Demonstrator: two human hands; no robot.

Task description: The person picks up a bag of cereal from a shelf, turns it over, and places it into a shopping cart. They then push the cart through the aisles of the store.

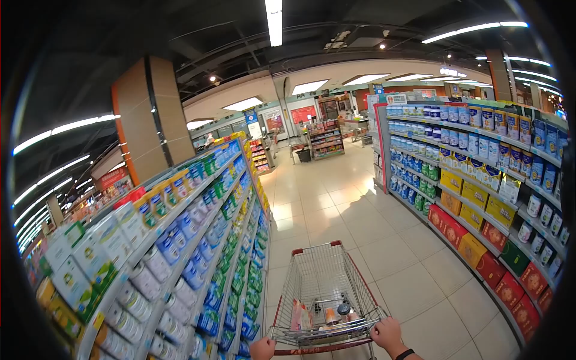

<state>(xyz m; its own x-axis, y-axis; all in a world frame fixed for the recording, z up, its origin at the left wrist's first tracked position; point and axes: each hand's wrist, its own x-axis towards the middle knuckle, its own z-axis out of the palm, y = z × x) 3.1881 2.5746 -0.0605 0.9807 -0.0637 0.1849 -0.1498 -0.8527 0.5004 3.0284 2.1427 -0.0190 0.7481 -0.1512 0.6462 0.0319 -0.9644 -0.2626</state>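
My left hand (263, 348) is closed around the left end of the red handle of a wire shopping cart (318, 270), at the bottom of the view. At the handle's right end, my right hand (387, 332) grips it too, with a dark band on that wrist. Inside the basket, near the handle, lie a packet with red and orange print (302, 314), a jar with a dark lid (344, 309) and a small orange-labelled container (330, 316).
A long shelf of cans and packs (198, 252) runs close along the left. Shelves of tins and boxes (474, 198) line the right. The tiled floor (336, 207) leads ahead to a display rack (327, 141) and a dark bin (304, 156).
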